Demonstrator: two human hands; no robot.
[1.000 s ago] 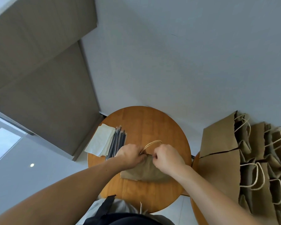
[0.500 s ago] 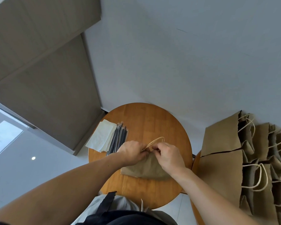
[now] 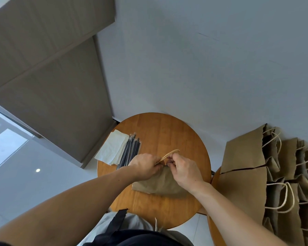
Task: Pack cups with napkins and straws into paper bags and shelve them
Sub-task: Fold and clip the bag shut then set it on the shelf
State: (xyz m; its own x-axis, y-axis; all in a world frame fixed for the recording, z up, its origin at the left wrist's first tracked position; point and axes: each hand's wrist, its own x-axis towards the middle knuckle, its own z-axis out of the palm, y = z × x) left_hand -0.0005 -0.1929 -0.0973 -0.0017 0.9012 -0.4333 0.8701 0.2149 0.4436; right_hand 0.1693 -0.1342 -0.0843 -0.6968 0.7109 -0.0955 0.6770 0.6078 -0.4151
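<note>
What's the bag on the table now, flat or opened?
Flat: paper bag lies folded on table; left hand and right hand pinch its mouth.

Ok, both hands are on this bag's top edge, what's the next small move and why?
Probably draw the left hand and right hand apart to open the mouth: both pinch the top edge of the paper bag, which lies flat on the table.

Left hand (image 3: 146, 166) and right hand (image 3: 185, 172) at lower centre of the frame, backs upward, fingers curled, fingertips nearly meeting, each pinching the top edge of the paper bag (image 3: 158, 185), left forearm (image 3: 69, 206) entering from lower left, right forearm (image 3: 238, 215) from lower right.
</note>
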